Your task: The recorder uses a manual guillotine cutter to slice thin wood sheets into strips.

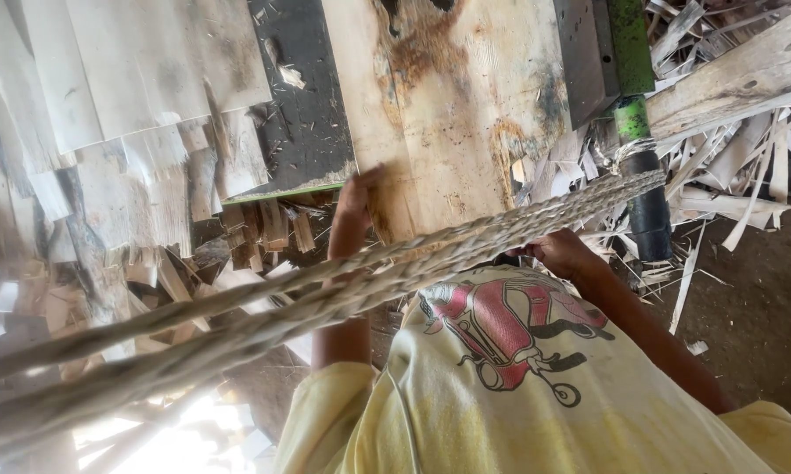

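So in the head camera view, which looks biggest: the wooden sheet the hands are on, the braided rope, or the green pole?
1. Wooden sheet, the widest area.
2. Braided rope, though it crosses close to the camera, so its size is unsure.
3. Green pole, the smallest.
The left hand touches the sheet's edge.

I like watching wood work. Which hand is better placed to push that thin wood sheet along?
Probably the left hand: it lies open against the wood sheet at its edge. The right hand sits lower, partly hidden behind the rope.
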